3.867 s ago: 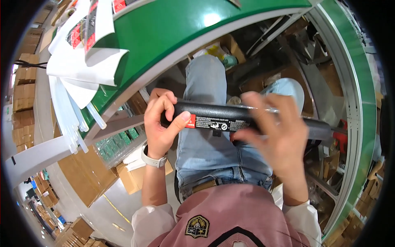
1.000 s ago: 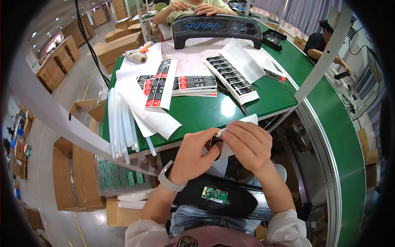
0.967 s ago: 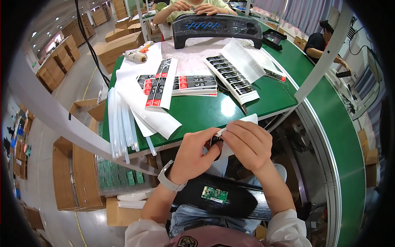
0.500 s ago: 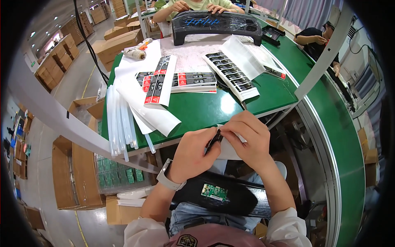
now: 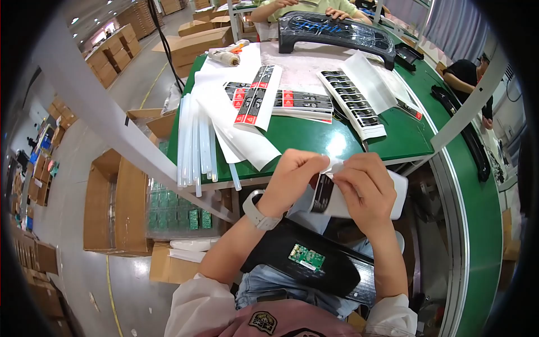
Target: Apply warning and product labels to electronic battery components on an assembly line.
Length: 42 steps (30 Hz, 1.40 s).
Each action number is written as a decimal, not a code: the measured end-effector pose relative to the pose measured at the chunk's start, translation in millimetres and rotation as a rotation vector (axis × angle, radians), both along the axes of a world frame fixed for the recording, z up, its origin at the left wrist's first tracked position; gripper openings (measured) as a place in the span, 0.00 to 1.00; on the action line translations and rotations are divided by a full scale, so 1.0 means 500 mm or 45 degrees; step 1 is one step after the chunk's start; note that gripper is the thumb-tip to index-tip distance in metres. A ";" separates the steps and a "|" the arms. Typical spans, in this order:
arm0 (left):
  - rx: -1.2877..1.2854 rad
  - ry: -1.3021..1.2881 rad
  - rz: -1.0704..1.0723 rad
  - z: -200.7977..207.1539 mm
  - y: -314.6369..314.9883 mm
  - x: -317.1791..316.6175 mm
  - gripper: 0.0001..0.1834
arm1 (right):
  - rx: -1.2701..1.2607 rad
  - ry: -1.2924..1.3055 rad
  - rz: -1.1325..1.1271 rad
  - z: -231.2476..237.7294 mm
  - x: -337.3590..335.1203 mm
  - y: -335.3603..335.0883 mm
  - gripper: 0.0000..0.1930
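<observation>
One sheet (image 5: 338, 202) — in both hands (image 5: 298, 175) (image 5: 368, 191)

The black label (image 5: 321, 195) just under the left hand's fingers (image 5: 315, 163) has print too tiny to read. Past them, red-and-black labels (image 5: 255, 99) show white triangle signs. Farther right, small black labels (image 5: 351, 102) are unreadable.

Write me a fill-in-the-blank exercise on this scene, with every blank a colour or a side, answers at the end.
1. The right hand holds a mostly ____ sheet with a dark strip.
2. The watch is worn on the person's ____ arm.
3. The circuit board lies on a ____ panel across the lap.
4. The clear sticks reach past the edge of the ____ table.
Missing words: white; left; black; green.
</observation>
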<state>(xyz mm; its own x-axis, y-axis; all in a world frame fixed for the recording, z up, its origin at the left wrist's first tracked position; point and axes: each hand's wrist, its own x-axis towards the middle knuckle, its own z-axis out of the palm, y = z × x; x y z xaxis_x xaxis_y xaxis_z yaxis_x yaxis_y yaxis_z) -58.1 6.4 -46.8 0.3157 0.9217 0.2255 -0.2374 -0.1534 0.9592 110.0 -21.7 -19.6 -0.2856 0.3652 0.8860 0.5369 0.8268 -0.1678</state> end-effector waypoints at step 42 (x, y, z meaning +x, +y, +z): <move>1.295 1.548 -0.204 -0.158 -0.144 0.077 0.10 | -0.929 1.352 -0.262 -0.167 0.295 -0.423 0.07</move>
